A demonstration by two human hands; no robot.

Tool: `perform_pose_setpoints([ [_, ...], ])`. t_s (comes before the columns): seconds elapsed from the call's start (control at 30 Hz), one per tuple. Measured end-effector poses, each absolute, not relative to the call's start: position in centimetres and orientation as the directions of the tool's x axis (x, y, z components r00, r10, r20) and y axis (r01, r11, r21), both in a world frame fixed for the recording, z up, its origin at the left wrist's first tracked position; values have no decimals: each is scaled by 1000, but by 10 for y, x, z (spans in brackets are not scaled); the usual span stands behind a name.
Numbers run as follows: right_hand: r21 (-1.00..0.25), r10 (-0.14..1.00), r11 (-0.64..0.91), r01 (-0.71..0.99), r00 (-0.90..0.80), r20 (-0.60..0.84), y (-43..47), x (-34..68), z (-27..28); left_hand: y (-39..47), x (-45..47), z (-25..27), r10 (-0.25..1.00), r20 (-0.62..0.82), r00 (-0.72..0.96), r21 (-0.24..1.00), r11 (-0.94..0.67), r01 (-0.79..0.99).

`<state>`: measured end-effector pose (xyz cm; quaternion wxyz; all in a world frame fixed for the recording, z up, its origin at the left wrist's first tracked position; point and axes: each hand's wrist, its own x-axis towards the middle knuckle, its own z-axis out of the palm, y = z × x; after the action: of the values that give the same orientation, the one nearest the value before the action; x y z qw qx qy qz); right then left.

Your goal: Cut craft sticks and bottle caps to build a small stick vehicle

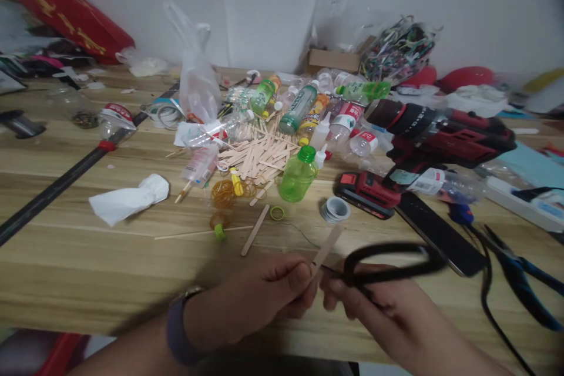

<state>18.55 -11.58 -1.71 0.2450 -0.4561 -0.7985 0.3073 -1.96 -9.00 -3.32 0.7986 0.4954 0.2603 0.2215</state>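
Note:
My left hand [282,285], with a purple band on its wrist, pinches a flat wooden craft stick [328,245] that points up and to the right. Black-handled scissors [351,265] are gripped in my right hand [374,302]. Their dark tip reaches the stick's side just above my left thumb; whether the blades are apart cannot be made out. Another craft stick [255,230] lies on the table beyond my left hand, near a small yellow-green ring [277,213]. A green bottle [299,175] and a spool of wire [335,210] stand farther back.
A red and black cordless drill [445,135] stands on the right, beside a black phone [440,232] and pliers [515,276]. Loose craft sticks [264,153] lie heaped mid-table before several plastic bottles. Rubber bands [223,194] and a crumpled tissue [130,198] are left of them.

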Motion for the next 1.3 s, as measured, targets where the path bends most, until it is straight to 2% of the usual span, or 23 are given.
perform_pose_setpoints([
  [0.07, -930, 811, -92, 356, -515, -278, -118, 182, -20, -84, -23, -31, 574, -156, 804, 927, 366, -80],
  [0.13, -868, 647, -462, 180, -601, -469, -119, 180, -23, -81, -26, -31, 561, -144, 815, 937, 342, -70],
  [0.2, -846, 641, -512, 149, -589, -492, -120, 180, -26, -81, -26, -33, 567, -157, 808, 933, 354, -67],
  [0.23, -896, 717, -391, 209, -542, -439, -120, 182, -27, -83, -25, -36, 571, -181, 801, 918, 390, -71],
  [0.3, -887, 878, 131, 442, -467, -103, -118, 186, -25, -88, -23, -40, 550, -245, 798, 850, 518, -96],
  [0.37, -426, 778, 628, 651, -530, 337, -116, 192, -23, -94, -20, -42, 512, -308, 802, 749, 650, -128],
  [0.43, 46, 571, 729, 683, -644, 509, -114, 197, -21, -99, -18, -41, 483, -344, 805, 672, 726, -148],
  [0.47, 131, 527, 727, 674, -669, 524, -113, 199, -21, -100, -18, -39, 485, -343, 804, 677, 722, -147],
  [0.5, 98, 539, 726, 680, -652, 534, -112, 200, -20, -99, -18, -37, 500, -330, 801, 711, 689, -138],
  [0.57, -280, 699, 700, 657, -551, 455, -112, 199, -21, -94, -21, -33, 533, -282, 798, 807, 581, -104],
  [0.63, -804, 850, 366, 468, -520, 84, -112, 195, -22, -84, -27, -29, 545, -192, 816, 917, 397, -50],
  [0.67, -941, 813, 61, 334, -563, -147, -113, 193, -23, -78, -30, -28, 528, -139, 838, 958, 285, -21],
  [0.73, -864, 571, -487, 130, -701, -427, -115, 190, -27, -66, -34, -25, 487, -70, 871, 991, 137, 3],
  [0.8, -694, 435, -720, 27, -761, -481, -116, 187, -31, -58, -34, -24, 461, -46, 886, 995, 98, 1],
  [0.87, -743, 526, -670, 2, -705, -476, -117, 186, -35, -57, -31, -24, 490, -89, 867, 984, 178, 0],
  [0.9, -848, 651, -528, 42, -621, -436, -117, 187, -36, -59, -28, -25, 517, -125, 847, 974, 228, 4],
  [0.97, -955, 900, 22, 297, -423, -111, -116, 191, -37, -70, -21, -29, 551, -201, 810, 931, 364, -17],
  [1.03, -586, 846, 533, 611, -400, 352, -114, 197, -38, -83, -14, -34, 530, -234, 815, 845, 526, -100],
  [1.1, -172, 664, 682, 711, -504, 553, -112, 203, -39, -93, -10, -38, 518, -233, 823, 776, 609, -164],
  [1.13, -113, 634, 692, 713, -525, 568, -111, 204, -38, -94, -10, -39, 529, -222, 819, 775, 605, -180],
  [1.17, -170, 659, 689, 705, -512, 551, -111, 204, -37, -94, -11, -40, 553, -206, 807, 805, 565, -181],
  [1.23, -566, 814, 578, 587, -467, 346, -110, 201, -33, -86, -17, -37, 581, -159, 798, 880, 451, -153],
  [1.3, -938, 839, 119, 326, -539, -80, -111, 196, -30, -75, -25, -32, 565, -118, 817, 940, 329, -91],
])
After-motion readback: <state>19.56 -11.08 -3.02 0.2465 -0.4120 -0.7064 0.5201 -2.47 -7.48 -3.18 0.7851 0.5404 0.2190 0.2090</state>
